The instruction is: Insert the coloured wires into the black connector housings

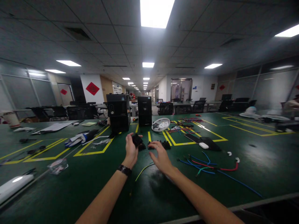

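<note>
My left hand [130,148] is closed around a small black plastic part [137,140], held just above the green table [98,183]. My right hand [161,157] reaches forward with fingers spread, its fingertips touching a flat black toothed part [163,144] that lies on the table. A black watch [124,170] sits on my left wrist. A thin yellow-green wire [143,170] lies on the table between my forearms.
Blue, red and green wires [205,165] lie to the right. Two black computer cases [118,113] [144,110] stand behind, beside a white fan grille [161,124]. A white mouse on a black pad [203,145], yellow floor-style tape boxes [93,149], office chairs behind.
</note>
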`<state>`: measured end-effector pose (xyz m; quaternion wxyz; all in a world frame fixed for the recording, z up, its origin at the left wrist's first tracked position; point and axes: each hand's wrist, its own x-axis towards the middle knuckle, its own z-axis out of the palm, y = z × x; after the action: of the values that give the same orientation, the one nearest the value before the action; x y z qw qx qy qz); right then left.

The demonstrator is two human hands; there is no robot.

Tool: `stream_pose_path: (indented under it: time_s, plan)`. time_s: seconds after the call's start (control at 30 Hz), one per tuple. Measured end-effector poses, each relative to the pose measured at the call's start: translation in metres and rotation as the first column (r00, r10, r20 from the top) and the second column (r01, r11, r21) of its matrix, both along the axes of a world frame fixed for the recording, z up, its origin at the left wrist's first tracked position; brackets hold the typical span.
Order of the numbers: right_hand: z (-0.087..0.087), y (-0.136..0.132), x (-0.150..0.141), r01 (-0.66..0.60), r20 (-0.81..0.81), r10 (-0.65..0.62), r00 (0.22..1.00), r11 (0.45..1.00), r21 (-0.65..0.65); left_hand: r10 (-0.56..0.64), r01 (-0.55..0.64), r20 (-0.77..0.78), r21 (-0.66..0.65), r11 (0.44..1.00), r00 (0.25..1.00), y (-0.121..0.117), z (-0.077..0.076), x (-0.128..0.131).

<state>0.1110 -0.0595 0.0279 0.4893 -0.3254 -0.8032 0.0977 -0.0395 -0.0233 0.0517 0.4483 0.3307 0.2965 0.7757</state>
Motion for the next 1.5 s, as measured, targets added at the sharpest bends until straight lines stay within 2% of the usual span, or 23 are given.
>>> stream_pose_path:
  time_s: [0.07,0.13,0.23,0.27,0.3,0.33,0.37,0.4,0.43,0.47,0.5,0.57,0.67,0.77,0.9,1.0,1.1,1.23,1.37,1.5]
  plan:
    - [0.006,0.005,0.015,0.008,-0.01,-0.008,1.0,0.999,0.04,-0.163,0.158,-0.025,-0.131,0.979,0.986,-0.005,-0.013,0.022]
    - [0.01,0.009,0.025,-0.067,0.085,0.063,0.994,0.997,0.041,-0.283,0.27,-0.03,-0.224,0.937,0.959,-0.008,-0.026,0.039]
    - [0.011,0.019,0.036,-0.116,0.188,0.114,0.976,0.993,0.002,-0.421,0.384,-0.117,-0.249,0.889,0.899,-0.007,-0.038,0.049]
    - [0.01,0.025,0.042,-0.085,0.202,0.084,0.976,0.996,-0.004,-0.422,0.372,-0.206,-0.239,0.897,0.883,-0.006,-0.039,0.047]
    - [0.008,0.032,0.049,-0.024,0.214,0.025,0.977,1.0,-0.006,-0.369,0.311,-0.336,-0.213,0.926,0.867,-0.004,-0.039,0.042]
    - [0.006,0.039,0.059,0.071,0.234,-0.066,0.97,0.997,-0.012,-0.256,0.203,-0.492,-0.158,0.966,0.832,-0.002,-0.039,0.034]
    - [0.003,0.047,0.07,0.189,0.255,-0.177,0.951,0.982,-0.021,-0.1,0.067,-0.643,-0.076,0.995,0.759,0.001,-0.039,0.025]
    - [-0.001,0.055,0.082,0.316,0.281,-0.294,0.914,0.948,-0.037,0.064,-0.075,-0.763,0.02,0.997,0.643,0.004,-0.039,0.016]
    - [-0.005,0.062,0.093,0.424,0.31,-0.388,0.868,0.904,-0.057,0.186,-0.193,-0.845,0.101,0.976,0.5,0.007,-0.04,0.006]
    - [-0.009,0.069,0.104,0.488,0.332,-0.439,0.835,0.87,-0.076,0.243,-0.283,-0.9,0.142,0.949,0.361,0.01,-0.043,-0.004]
    - [-0.014,0.074,0.114,0.528,0.35,-0.468,0.811,0.844,-0.095,0.234,-0.345,-0.942,0.142,0.928,0.241,0.013,-0.047,-0.012]
    - [-0.023,0.082,0.126,0.548,0.367,-0.475,0.8,0.827,-0.124,0.097,-0.386,-0.993,0.064,0.92,0.066,0.017,-0.055,-0.023]
    - [-0.034,0.09,0.131,0.557,0.39,-0.468,0.793,0.816,-0.152,-0.061,-0.309,-0.996,-0.037,0.95,-0.07,0.019,-0.066,-0.029]
    - [-0.04,0.095,0.127,0.541,0.413,-0.441,0.797,0.825,-0.163,-0.072,-0.229,-0.992,-0.047,0.972,-0.101,0.021,-0.07,-0.028]
    - [-0.04,0.097,0.122,0.523,0.443,-0.408,0.798,0.834,-0.175,-0.075,-0.2,-0.989,-0.049,0.979,-0.127,0.022,-0.071,-0.027]
    - [-0.031,0.093,0.12,0.537,0.462,-0.404,0.789,0.819,-0.2,-0.076,-0.196,-0.987,-0.047,0.979,-0.144,0.023,-0.071,-0.027]
    - [-0.015,0.081,0.125,0.56,0.493,-0.398,0.774,0.794,-0.238,-0.061,-0.19,-0.986,-0.032,0.981,-0.152,0.02,-0.071,-0.026]
    - [0.001,0.056,0.141,0.584,0.58,-0.345,0.738,0.758,-0.291,-0.008,-0.193,-0.992,0.017,0.981,-0.129,0.016,-0.067,-0.024]
    - [0.001,0.04,0.146,0.607,0.673,-0.267,0.69,0.72,-0.336,0.003,-0.191,-0.996,0.02,0.981,-0.088,0.017,-0.066,-0.022]
    - [0.001,0.039,0.139,0.587,0.663,-0.26,0.702,0.738,-0.333,-0.021,-0.182,-1.0,-0.016,0.983,-0.022,0.023,-0.067,-0.02]
